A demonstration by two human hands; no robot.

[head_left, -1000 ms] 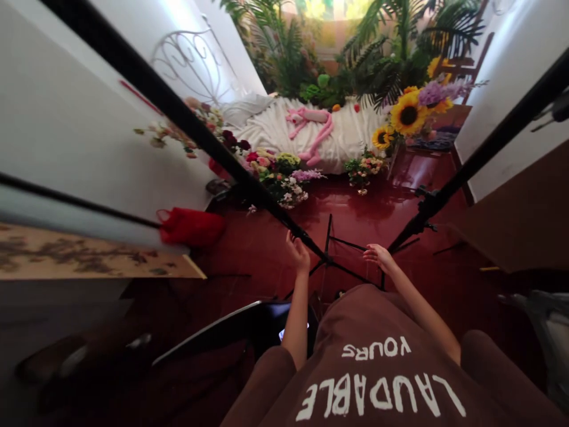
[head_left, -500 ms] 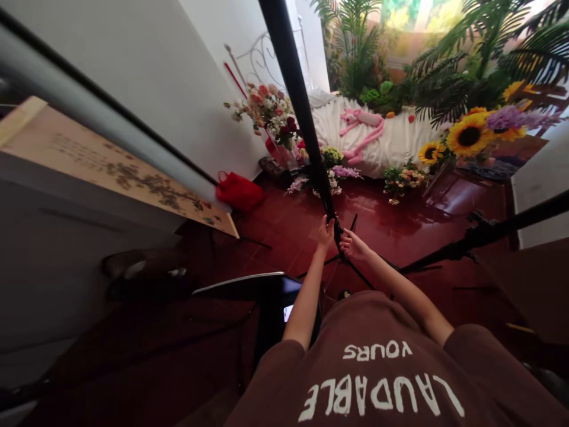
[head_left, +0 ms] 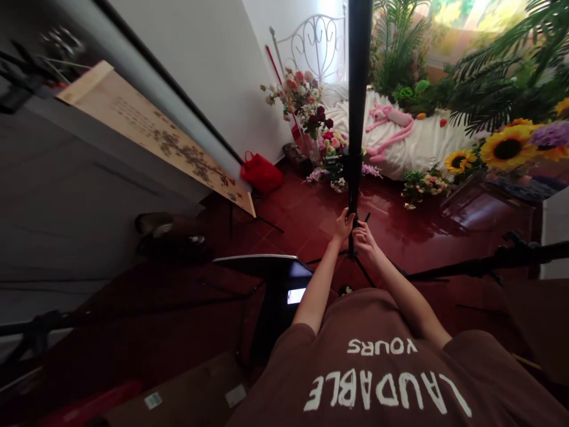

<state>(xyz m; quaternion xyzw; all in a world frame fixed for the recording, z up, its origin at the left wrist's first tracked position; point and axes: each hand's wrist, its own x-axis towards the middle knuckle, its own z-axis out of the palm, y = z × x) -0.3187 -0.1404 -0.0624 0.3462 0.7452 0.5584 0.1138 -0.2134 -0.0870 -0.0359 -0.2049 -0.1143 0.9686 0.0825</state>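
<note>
A black tripod stand (head_left: 354,124) rises upright in front of me, its legs spread on the red floor. My left hand (head_left: 344,224) is closed round the pole from the left, low on the stand. On the other side my right hand (head_left: 363,236) has its fingers curled in against the same part of the pole, around a joint or knob that I cannot make out clearly. Both hands sit at almost the same height, just above where the legs branch off.
A black stand with a lit phone (head_left: 296,295) is left of my body. Another black pole (head_left: 489,261) crosses at right. Beyond are a red bag (head_left: 261,173), a hanging scroll (head_left: 173,145), sunflowers (head_left: 507,148) and a white-draped bed (head_left: 427,142). A cardboard box (head_left: 191,391) lies lower left.
The view has shifted, so the stand appears farther right and more upright. My right hand has moved in closer to the pole, its fingers now against it; my left hand stays on it.
</note>
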